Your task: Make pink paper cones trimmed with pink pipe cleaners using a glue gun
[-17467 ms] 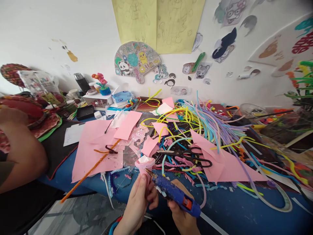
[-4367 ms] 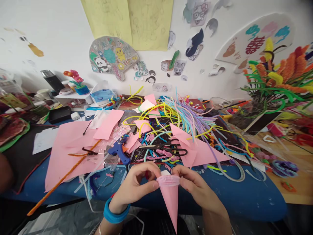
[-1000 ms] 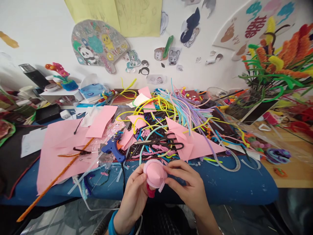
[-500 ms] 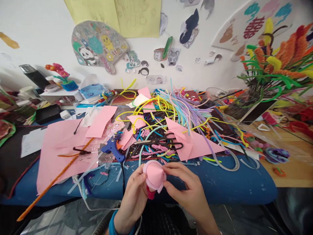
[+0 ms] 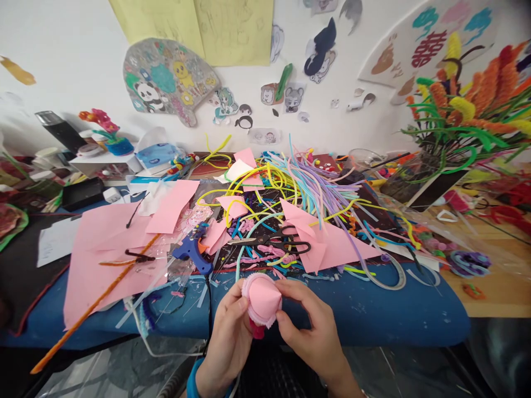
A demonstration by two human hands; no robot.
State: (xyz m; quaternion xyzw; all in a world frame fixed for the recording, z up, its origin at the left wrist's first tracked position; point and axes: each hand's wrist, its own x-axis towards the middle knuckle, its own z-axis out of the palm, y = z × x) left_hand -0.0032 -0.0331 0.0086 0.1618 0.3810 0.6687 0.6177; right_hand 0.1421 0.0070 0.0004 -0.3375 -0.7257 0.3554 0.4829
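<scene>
A small pink paper cone (image 5: 264, 299) with a fuzzy pale-pink pipe-cleaner rim (image 5: 250, 314) is held between both hands, just off the table's front edge. My left hand (image 5: 228, 326) wraps its left side, thumb against the rim. On the right, my right hand (image 5: 309, 323) pinches the cone's edge with thumb and fingertips. Below the cone a dark-pink piece (image 5: 256, 331) pokes out; most of it is hidden by the cone and fingers. Beyond the hands lie black-handled scissors (image 5: 276, 241) and a blue glue gun (image 5: 194, 252).
Pink paper sheets (image 5: 112, 243) cover the left of the blue tabletop (image 5: 373, 309). A heap of pastel pipe cleaners (image 5: 323, 185) fills the middle back. An orange pipe-cleaner stick (image 5: 95, 304) overhangs the front edge. At right stands a vase (image 5: 423, 177) of pipe-cleaner flowers.
The cone has turned slightly, its tip pointing more to the right. My right fingers have shifted a little along its edge; my left hand keeps its hold.
</scene>
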